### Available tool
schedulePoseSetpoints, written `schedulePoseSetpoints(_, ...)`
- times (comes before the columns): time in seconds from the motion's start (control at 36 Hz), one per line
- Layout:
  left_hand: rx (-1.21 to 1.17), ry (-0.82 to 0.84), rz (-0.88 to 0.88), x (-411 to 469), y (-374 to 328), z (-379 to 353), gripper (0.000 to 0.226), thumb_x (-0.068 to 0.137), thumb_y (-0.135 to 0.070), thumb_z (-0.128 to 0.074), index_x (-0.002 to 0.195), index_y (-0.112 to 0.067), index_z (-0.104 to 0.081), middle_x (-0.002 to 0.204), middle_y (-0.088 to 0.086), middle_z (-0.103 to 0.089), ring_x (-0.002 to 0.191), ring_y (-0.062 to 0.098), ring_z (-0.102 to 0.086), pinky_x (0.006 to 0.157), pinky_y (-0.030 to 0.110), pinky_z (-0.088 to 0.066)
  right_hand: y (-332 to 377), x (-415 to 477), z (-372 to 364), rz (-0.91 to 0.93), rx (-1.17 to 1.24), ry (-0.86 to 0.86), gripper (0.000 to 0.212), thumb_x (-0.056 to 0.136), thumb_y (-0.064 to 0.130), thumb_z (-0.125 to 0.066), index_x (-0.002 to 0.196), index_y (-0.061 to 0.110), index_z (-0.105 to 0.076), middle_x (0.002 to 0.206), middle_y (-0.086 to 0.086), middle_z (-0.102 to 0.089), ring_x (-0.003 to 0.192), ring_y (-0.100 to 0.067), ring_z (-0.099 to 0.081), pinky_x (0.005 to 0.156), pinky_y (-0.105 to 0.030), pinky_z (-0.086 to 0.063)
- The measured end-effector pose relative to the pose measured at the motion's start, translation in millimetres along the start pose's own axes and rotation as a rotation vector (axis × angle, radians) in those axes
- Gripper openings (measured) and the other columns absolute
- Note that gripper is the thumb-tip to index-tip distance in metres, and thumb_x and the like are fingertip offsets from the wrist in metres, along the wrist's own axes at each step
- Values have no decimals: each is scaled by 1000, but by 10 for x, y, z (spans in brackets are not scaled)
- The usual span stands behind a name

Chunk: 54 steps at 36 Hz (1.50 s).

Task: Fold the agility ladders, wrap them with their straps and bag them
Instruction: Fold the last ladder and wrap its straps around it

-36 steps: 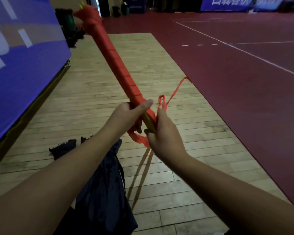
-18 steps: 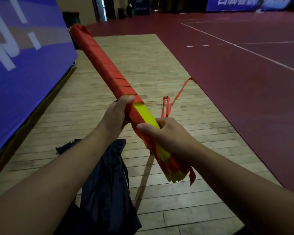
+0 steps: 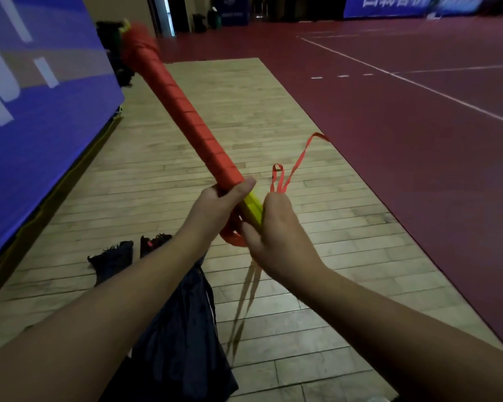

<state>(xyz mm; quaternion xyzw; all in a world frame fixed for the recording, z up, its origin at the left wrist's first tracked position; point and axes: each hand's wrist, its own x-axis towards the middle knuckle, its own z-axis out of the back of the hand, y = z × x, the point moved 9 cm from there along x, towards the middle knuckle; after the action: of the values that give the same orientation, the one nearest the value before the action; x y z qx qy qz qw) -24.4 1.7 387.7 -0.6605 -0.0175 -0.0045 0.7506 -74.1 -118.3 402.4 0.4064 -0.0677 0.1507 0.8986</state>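
A folded agility ladder point(image 3: 183, 117) forms a long bundle, wound in red strap along most of its length, pointing up and away to the left. Bare yellow rungs point(image 3: 251, 208) show at its near end. My left hand point(image 3: 218, 207) grips the bundle where the red winding ends, thumb laid across it. My right hand point(image 3: 276, 236) holds the near end and pinches the loose red strap point(image 3: 296, 163), whose free loops stick up to the right. A dark bag point(image 3: 180, 338) lies on the floor below my arms.
A wooden floor strip point(image 3: 215, 117) runs ahead, with red court flooring point(image 3: 404, 140) to the right. A blue banner wall point(image 3: 35, 111) lines the left side. Dark items point(image 3: 114, 256) lie on the floor near the bag.
The bundle's far end swung right and rose. My right hand went from gripping the near end, thumb over the yellow rungs, to holding the strap beside them, so less yellow shows.
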Motion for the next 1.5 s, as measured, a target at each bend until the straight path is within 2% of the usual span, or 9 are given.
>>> schedulePoseSetpoints(0.31,-250,243,-103,13,-205,113,26,62,-43,-64,70,-22,-77,72,0,-66,68,14,-63,62,26,-50,-12,-118,-265,-320,675,608,36,95,39,-66,110,7,-59,92,-16,-75,70,-29,-72,66,-39,-62)
schedulePoseSetpoints(0.53,-80,317,180,-24,109,73,99,65,-86,-61,111,2,-62,87,18,-61,79,32,-63,88,57,-54,-113,158,30,-246,382,193,48,95,44,-59,85,-2,-66,65,-8,-61,55,-23,-64,51,-41,-57)
schedulePoseSetpoints(0.78,56,184,148,-14,-12,-2,83,70,-81,-41,104,-8,-62,59,5,-61,55,23,-65,65,35,-54,-176,140,105,-98,1,4,21,97,28,-65,107,18,-49,92,2,-59,77,-10,-61,63,-29,-55)
schedulePoseSetpoints(0.89,156,2,19,-13,-60,48,53,84,-62,-61,84,-9,-63,64,2,-63,57,17,-63,56,25,-53,-22,-4,-116,33,8,0,25,95,19,-63,100,21,-38,89,9,-43,72,-6,-47,61,-19,-37)
schedulePoseSetpoints(0.97,72,-17,52,39,-7,200,27,85,-37,-75,86,-12,-64,71,3,-64,69,20,-64,64,29,-51,-25,55,-156,11,83,40,32,93,34,-66,105,22,-39,95,9,-44,80,-8,-52,67,-27,-51)
schedulePoseSetpoints(1.11,-204,246,48,73,-38,164,20,71,-23,-70,84,-11,-60,68,-1,-64,69,15,-65,65,28,-55,-264,119,-260,-354,536,463,50,88,39,-75,123,11,-52,106,-16,-71,86,-37,-73,84,-56,-60)
schedulePoseSetpoints(1.25,-215,328,70,60,14,190,44,65,-38,-73,94,-7,-65,81,7,-64,79,23,-64,73,35,-52,77,-211,-507,-418,1059,918,37,98,12,-58,131,3,-42,101,-23,-68,79,-35,-70,75,-42,-61)
schedulePoseSetpoints(1.36,-175,272,97,90,-2,240,51,84,-54,-58,105,-8,-66,88,4,-75,85,20,-72,78,31,-57,177,-98,-438,-371,1047,705,19,97,7,-62,111,2,-51,78,-16,-60,61,-26,-61,60,-35,-56)
schedulePoseSetpoints(1.5,308,218,156,59,74,295,74,83,-74,-38,93,-7,-69,71,8,-70,68,25,-71,76,39,-57,-75,126,-147,-241,444,350,21,94,18,-71,100,2,-59,78,-16,-67,58,-28,-68,58,-41,-61)
